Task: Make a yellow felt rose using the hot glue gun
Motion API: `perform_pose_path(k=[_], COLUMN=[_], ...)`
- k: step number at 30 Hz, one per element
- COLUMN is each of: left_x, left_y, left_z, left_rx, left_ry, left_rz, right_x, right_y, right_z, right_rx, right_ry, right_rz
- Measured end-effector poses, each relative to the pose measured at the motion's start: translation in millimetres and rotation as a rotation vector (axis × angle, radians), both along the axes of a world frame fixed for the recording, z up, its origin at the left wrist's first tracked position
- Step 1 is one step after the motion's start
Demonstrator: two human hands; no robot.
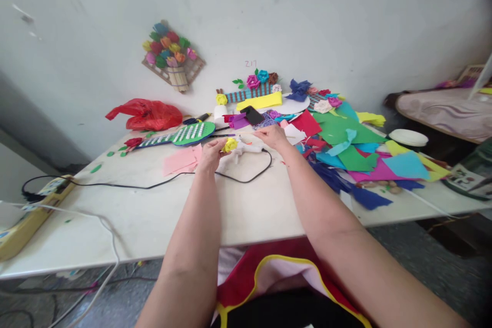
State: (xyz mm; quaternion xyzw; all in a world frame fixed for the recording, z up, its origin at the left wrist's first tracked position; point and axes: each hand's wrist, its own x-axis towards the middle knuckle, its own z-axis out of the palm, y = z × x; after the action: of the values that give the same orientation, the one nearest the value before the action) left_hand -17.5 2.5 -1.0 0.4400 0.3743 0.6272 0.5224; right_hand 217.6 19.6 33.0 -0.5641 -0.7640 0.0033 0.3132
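My left hand [210,154] is closed on a small yellow paper rose [230,145], held just above the white table [154,215]. My right hand [273,136] rests a little farther back with its fingers curled near the rear of a white glue gun [246,149] lying on the table. Whether that hand grips anything is hidden. The gun's black cord [246,178] loops across the table between my arms.
A heap of coloured paper sheets [357,156] covers the right side. Pink paper [180,160], a green guitar-shaped craft [184,135], a red plastic bag [148,114] and a black phone [252,115] lie behind. A power strip [34,205] sits at the left edge.
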Motion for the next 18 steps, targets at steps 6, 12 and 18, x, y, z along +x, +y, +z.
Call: perform_pose_path(k=[6, 12, 18], left_x=[1, 1, 1], left_y=[-1, -3, -2], left_z=[0.8, 2.9, 1.8], left_rx=[0.015, 0.020, 0.022], left_ry=[0.011, 0.005, -0.005], left_rz=[-0.001, 0.001, 0.011], right_x=[-1, 1, 7], right_y=[1, 2, 9], right_z=[-3.7, -6.4, -19.0], right_rx=[-0.015, -0.053, -0.249], right_ry=[-0.009, 0.021, -0.085], right_rz=[-0.070, -0.270, -0.390])
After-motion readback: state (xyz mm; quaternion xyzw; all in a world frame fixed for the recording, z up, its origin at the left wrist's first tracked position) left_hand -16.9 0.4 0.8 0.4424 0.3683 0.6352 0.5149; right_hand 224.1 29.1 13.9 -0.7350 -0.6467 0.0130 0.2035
